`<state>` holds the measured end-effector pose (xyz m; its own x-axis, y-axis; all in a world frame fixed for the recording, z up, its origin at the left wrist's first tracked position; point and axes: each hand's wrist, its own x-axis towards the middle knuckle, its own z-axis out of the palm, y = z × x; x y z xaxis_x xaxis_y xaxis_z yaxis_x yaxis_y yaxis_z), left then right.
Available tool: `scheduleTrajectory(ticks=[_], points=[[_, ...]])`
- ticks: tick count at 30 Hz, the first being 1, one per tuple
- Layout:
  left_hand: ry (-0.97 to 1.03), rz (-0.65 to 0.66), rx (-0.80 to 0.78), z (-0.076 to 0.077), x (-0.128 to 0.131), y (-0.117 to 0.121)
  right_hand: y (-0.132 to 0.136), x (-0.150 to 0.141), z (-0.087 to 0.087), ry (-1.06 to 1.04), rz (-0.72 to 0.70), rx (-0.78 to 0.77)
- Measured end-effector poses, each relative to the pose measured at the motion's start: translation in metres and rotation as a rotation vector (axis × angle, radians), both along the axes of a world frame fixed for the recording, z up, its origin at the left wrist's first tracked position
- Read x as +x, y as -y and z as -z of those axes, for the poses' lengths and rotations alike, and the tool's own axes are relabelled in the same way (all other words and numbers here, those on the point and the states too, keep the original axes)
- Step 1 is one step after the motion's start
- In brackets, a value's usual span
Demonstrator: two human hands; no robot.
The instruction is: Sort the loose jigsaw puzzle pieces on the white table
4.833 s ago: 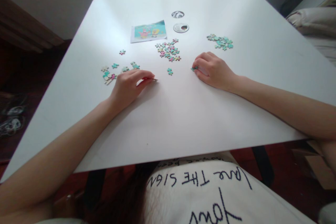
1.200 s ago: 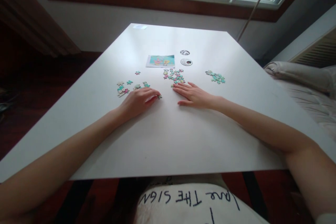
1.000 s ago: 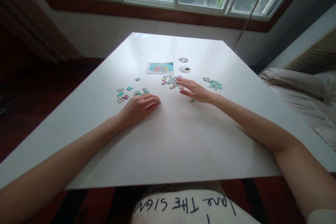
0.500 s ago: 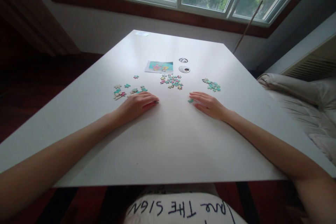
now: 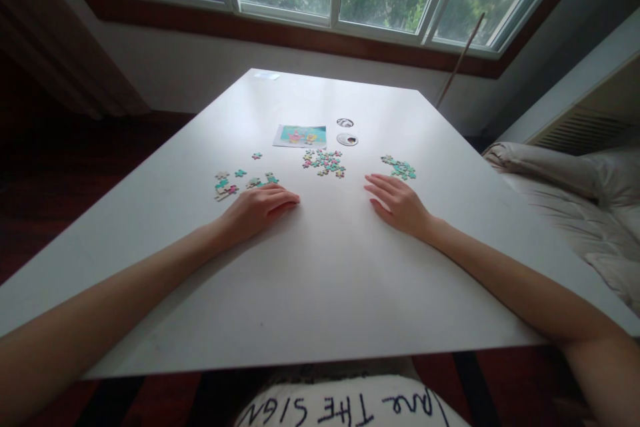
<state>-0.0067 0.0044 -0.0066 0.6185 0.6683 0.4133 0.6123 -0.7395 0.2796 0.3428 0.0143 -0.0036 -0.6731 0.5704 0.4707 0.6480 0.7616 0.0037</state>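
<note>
My left hand (image 5: 265, 207) rests low over the white table, its fingers together and the thumb drawn in below them. Whatever lies under those fingertips is hidden. Just behind it are jigsaw pieces (image 5: 227, 189) in a loose left group, some partly covered by the hand. My right hand (image 5: 399, 202) lies with fingers apart on the tabletop, and no piece shows between them. Close beyond its fingertips is a small cluster of green puzzle pieces (image 5: 401, 169). A larger, multicoloured pile of puzzle pieces (image 5: 325, 163) sits between the hands, farther back.
A picture card (image 5: 301, 136) with pink and yellow figures lies behind the middle pile. Two round black-and-white discs (image 5: 347, 139) are to its right. A single piece (image 5: 257, 156) lies apart on the left. The white table (image 5: 320, 293) ends near my lap; a padded beige seat (image 5: 555, 207) stands at right.
The green piece by my right fingertips is no longer visible, and those fingers are spread wider. The bit of green at my left fingertips is out of sight too. The camera view has shifted slightly.
</note>
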Motion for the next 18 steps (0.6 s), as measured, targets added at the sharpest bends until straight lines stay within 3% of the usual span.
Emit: scheduleTrajectory(ticks=[2,5,9,13,18], points=[[0.000,-0.013,0.021,0.000,0.000,0.000,0.003,-0.002,-0.004,0.024,-0.196,-0.032],[-0.016,0.023,0.049,-0.002,0.001,0.002,0.007,-0.005,-0.006,0.036,-0.316,-0.061],[-0.095,0.104,0.150,-0.008,0.008,0.007,0.008,-0.006,-0.004,0.008,-0.317,-0.092],[-0.130,0.005,0.261,-0.010,0.014,0.011,0.007,-0.006,-0.004,-0.006,-0.300,-0.154],[-0.102,0.004,0.193,-0.008,0.012,0.010,0.005,-0.005,-0.004,-0.024,-0.316,-0.156]])
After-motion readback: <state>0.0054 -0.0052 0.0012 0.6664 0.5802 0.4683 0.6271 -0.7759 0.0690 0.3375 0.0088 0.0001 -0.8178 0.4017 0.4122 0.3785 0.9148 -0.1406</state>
